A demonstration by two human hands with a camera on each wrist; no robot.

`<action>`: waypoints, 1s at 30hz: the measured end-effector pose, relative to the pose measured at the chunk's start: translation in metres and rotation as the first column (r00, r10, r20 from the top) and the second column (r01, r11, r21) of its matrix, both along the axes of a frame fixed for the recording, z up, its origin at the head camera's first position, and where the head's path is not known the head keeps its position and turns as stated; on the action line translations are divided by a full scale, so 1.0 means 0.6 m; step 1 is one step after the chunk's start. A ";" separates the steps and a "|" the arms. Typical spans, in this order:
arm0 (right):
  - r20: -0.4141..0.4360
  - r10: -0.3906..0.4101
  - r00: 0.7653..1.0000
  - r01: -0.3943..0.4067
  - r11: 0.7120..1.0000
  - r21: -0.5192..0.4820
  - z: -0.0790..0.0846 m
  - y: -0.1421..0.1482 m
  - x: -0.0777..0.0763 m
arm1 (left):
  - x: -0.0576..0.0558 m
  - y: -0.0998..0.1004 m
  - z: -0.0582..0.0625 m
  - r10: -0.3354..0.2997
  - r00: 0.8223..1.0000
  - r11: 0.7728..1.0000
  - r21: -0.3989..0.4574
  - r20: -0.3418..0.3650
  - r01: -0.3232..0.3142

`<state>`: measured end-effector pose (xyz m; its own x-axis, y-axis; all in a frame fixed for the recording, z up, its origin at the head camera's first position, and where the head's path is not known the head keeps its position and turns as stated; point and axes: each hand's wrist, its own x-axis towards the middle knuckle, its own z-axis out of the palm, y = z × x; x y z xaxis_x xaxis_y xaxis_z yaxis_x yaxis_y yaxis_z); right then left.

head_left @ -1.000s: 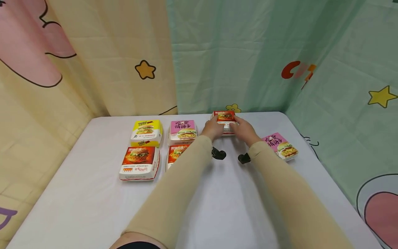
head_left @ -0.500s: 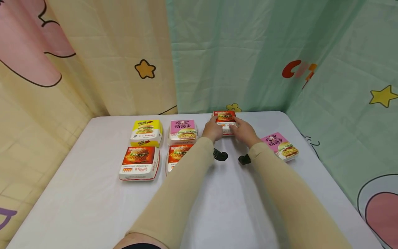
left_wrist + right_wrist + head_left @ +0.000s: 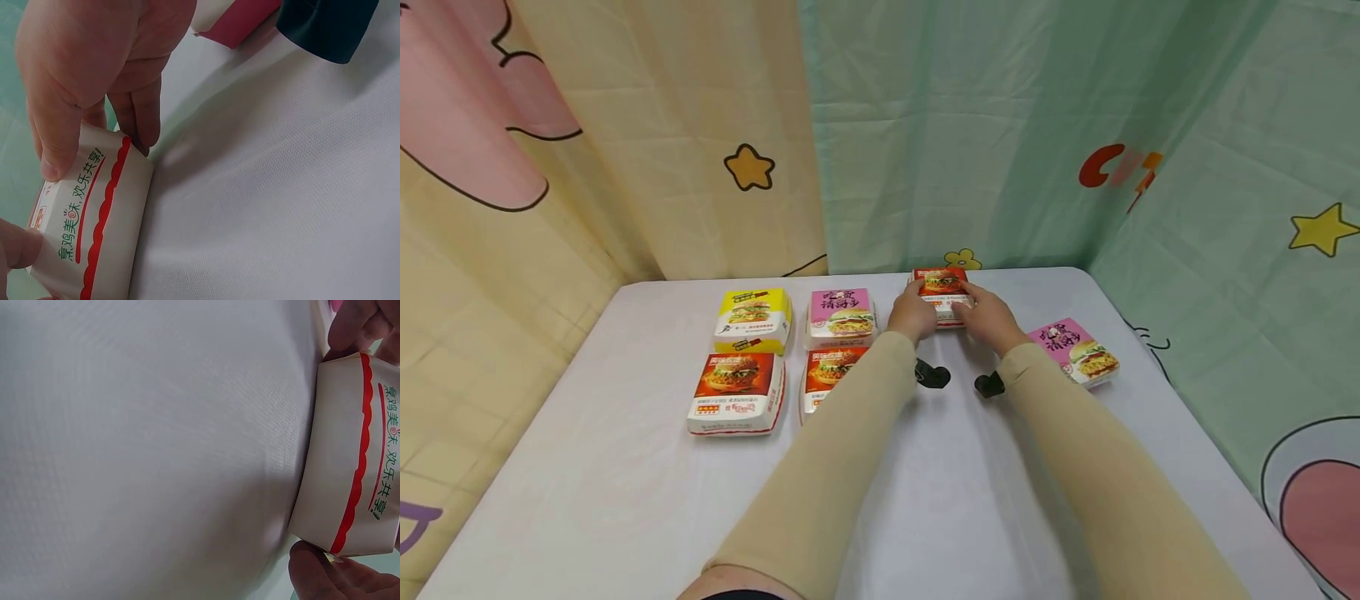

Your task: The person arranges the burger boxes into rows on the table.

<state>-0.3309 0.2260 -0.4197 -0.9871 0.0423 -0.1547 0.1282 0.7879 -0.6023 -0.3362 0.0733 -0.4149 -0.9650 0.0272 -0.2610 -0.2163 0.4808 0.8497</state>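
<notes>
At the far side of the table, both hands hold a red-and-white burger box [image 3: 943,285] by its two sides. The left hand [image 3: 913,315] grips its left side, and the right hand [image 3: 992,318] its right side with the thumb over the top. In the left wrist view the box front [image 3: 103,219] carries green lettering and a scalloped red stripe; the right hand [image 3: 100,62] reaches over its upper end. Seen from the right wrist, the box's lower edge [image 3: 306,506] lies close along the white cloth, with right-hand fingers [image 3: 312,572] at the lower corner.
A pink box [image 3: 1071,346] lies turned at the right, partly behind the right sleeve. To the left stand a yellow box [image 3: 752,321], another pink box [image 3: 841,317] and two red-and-white boxes, the front-left one [image 3: 737,392] fully visible. Curtains [image 3: 925,150] hang behind the table [image 3: 587,483].
The left hand and forearm have shifted very slightly to the right since a second ago. The box stays in about the same spot, held by both hands throughout.
</notes>
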 end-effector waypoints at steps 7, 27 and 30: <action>-0.006 0.009 1.000 -0.009 1.000 -0.011 0.004 -0.005 0.011 | 0.010 -0.002 0.004 0.026 1.000 0.999 0.024 0.009 -0.026; 0.008 0.036 0.999 -0.036 0.998 -0.042 0.003 -0.018 0.041 | 0.044 -0.012 -0.003 0.075 0.997 0.996 0.051 0.031 -0.077; -0.001 0.045 0.999 -0.045 0.998 -0.040 0.002 -0.018 0.047 | 0.049 -0.013 -0.001 0.081 0.996 0.995 0.049 0.038 -0.083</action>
<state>-0.3029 0.2149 -0.4182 -0.9878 -0.0081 -0.1555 0.0934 0.7681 -0.6334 -0.3069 0.0655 -0.4152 -0.9546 -0.0378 -0.2955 -0.2838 0.4169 0.8635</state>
